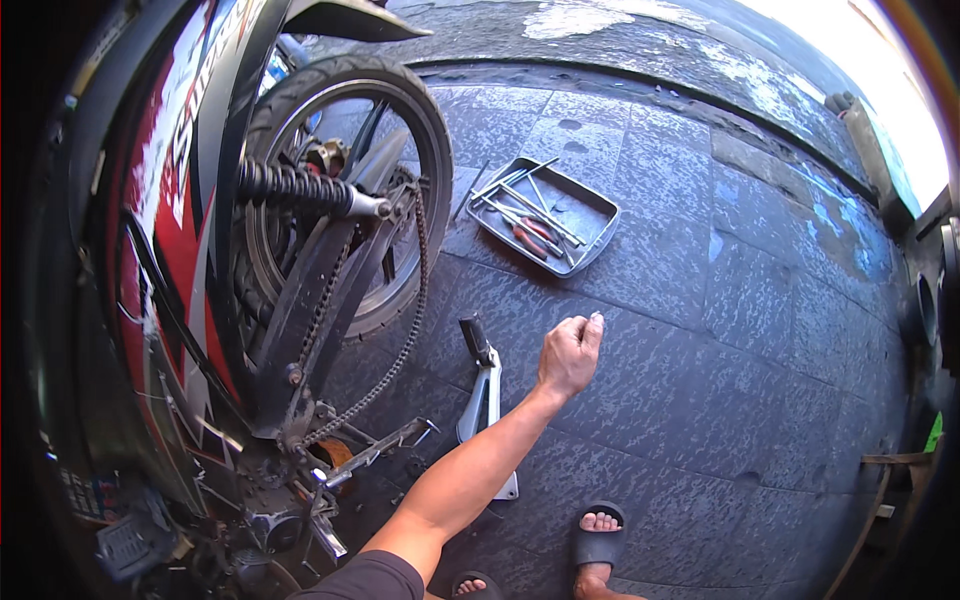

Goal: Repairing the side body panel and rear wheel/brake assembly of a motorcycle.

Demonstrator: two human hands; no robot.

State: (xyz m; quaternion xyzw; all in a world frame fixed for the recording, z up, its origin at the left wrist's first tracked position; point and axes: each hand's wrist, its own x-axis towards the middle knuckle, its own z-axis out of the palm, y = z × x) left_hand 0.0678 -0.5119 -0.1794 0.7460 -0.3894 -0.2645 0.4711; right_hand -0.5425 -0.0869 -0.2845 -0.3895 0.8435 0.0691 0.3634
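Observation:
My left hand [569, 354] is closed in a fist above the paved floor, its back turned up and the thumb on its right side. Whatever it may hold is hidden inside the fingers. Below and left of it, a silver motorcycle footrest bracket [494, 385] with a black rubber peg lies on the floor, partly covered by my forearm. A grey tray [603, 243] beyond the hand holds several wrenches, long metal rods and red-handled pliers [532, 240]. My right hand is out of the picture.
A red, black and white motorcycle fills the left side. Its rear wheel [437, 150], shock absorber [300, 190] and hanging chain [421, 260] are exposed. My sandalled foot [600, 545] stands at the bottom. Wooden pieces [895, 459] stand at the right edge.

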